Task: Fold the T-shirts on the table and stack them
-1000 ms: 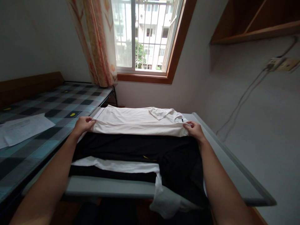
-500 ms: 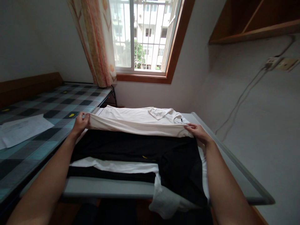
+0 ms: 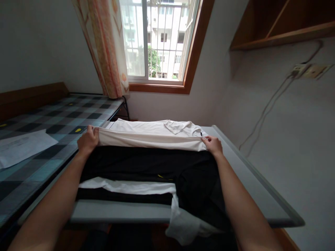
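Observation:
A white shirt [image 3: 149, 134] lies folded across the far half of a grey table [image 3: 243, 174]. My left hand [image 3: 88, 140] grips the shirt's near fold at its left end. My right hand [image 3: 212, 144] pinches the same fold at its right end, close to the collar. The fold is stretched between both hands. Under it lies a black garment [image 3: 157, 167] spread over the table's middle. A white garment [image 3: 180, 216] shows beneath the black one and hangs off the near edge.
A bed with a checked cover [image 3: 52, 122] stands to the left, a sheet of paper [image 3: 23, 146] lying on it. A curtain [image 3: 104, 48] hangs beside the window [image 3: 157, 38]. A wooden shelf [image 3: 282, 21] and a wall socket with cables [image 3: 306, 71] are at the right.
Both hands have pulled the white shirt's near fold taut and shifted it a little further from me. The left hand has closed more tightly round the fabric.

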Demonstrator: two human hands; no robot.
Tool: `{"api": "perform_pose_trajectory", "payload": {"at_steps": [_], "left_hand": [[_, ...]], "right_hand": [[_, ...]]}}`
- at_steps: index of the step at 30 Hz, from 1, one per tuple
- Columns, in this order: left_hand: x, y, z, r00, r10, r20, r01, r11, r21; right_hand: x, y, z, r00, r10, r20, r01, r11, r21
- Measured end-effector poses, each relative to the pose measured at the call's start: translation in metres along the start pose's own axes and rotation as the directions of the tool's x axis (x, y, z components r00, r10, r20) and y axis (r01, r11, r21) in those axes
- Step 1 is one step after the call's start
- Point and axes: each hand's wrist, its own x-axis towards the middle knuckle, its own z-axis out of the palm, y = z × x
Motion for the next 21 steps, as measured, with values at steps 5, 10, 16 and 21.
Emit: {"api": "perform_pose_trajectory", "payload": {"at_steps": [5, 10, 16, 21], "left_hand": [[-0.004, 0.005, -0.007, 0.999, 0.042, -0.008, -0.042, 0.998, 0.051], [0.010, -0.004, 0.008, 0.998, 0.054, -0.031, -0.060, 0.951, -0.305], [0.019, -0.014, 0.029, 0.998, -0.053, 0.036, 0.064, 0.852, -0.519], [0.019, -0.013, 0.039, 0.996, -0.083, 0.018, 0.082, 0.885, -0.459]], "right_hand": [[-0.003, -0.003, -0.001, 1.000, 0.014, 0.018, -0.012, 0.997, -0.072], [-0.004, -0.004, -0.002, 0.999, 0.030, 0.039, -0.026, 0.995, -0.098], [-0.011, -0.016, -0.009, 0.999, 0.015, 0.032, -0.008, 0.977, -0.212], [-0.015, -0.027, -0.013, 1.000, -0.026, -0.004, 0.024, 0.950, -0.312]]}}
